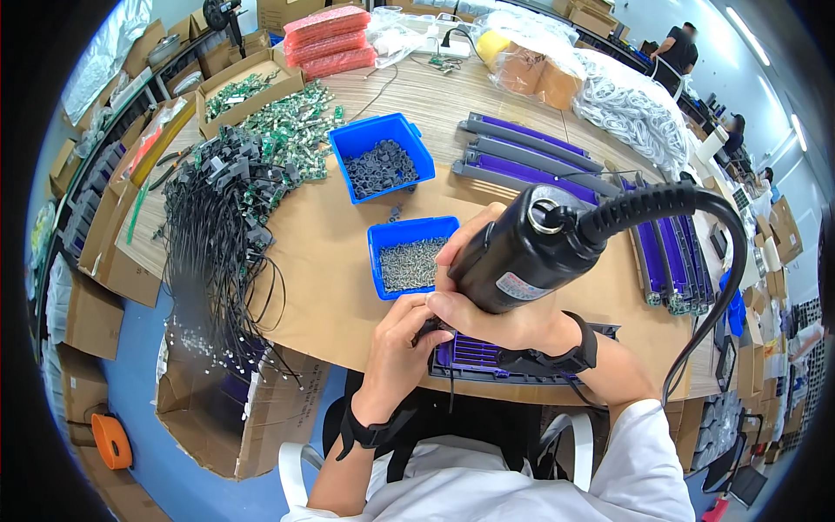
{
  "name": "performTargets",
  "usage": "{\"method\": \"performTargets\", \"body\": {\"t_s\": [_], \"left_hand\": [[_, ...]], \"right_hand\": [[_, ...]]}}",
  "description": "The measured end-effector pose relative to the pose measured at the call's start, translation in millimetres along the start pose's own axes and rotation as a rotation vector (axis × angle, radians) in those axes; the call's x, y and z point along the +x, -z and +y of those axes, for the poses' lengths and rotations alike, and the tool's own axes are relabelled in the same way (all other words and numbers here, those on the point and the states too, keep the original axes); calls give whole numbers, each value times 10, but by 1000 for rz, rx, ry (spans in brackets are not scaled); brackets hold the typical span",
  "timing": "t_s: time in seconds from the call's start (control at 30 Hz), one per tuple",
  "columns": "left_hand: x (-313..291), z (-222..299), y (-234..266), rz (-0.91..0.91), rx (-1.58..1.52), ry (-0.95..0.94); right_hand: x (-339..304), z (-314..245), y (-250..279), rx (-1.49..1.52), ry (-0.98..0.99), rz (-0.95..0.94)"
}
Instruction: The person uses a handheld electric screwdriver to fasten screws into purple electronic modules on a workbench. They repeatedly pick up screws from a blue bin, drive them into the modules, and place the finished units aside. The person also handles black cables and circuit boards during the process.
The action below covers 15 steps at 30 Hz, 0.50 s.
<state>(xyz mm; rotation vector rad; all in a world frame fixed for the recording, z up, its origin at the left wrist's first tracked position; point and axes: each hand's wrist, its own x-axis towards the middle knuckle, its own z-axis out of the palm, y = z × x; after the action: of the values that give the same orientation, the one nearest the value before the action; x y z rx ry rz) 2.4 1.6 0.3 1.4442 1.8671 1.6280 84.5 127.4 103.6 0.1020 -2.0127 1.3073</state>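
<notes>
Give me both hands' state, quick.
Left hand: closed, fingers pinching a small dark part against the purple panel.
Right hand: closed around the black electric screwdriver, tip down over the panel.

Glossy black plastic screwdriver (522, 252) at centre; shiny metal screws (411, 264) in a smooth blue plastic bin (380, 234); matt wood-grain counter (435, 100) under brown cardboard (326, 244); ribbed purple plastic part (477, 352) below.

A big round wooden bench (452, 104) fills the middle of the frame. The floor (165, 452) at the lower left is blue, with brown cardboard boxes (91, 317) on it. Long bright lights (748, 35) shine at the upper right.
</notes>
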Motion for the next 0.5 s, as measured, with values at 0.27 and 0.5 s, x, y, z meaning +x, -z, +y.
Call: {"method": "performTargets", "body": {"t_s": [0.27, 0.5], "left_hand": [[-14, -47, -19, -20, -25, 39], [-24, -97, -43, -44, -80, 79]], "right_hand": [[34, 21, 27, 13, -11, -40], [54, 83, 65, 180, -197, -58]]}}
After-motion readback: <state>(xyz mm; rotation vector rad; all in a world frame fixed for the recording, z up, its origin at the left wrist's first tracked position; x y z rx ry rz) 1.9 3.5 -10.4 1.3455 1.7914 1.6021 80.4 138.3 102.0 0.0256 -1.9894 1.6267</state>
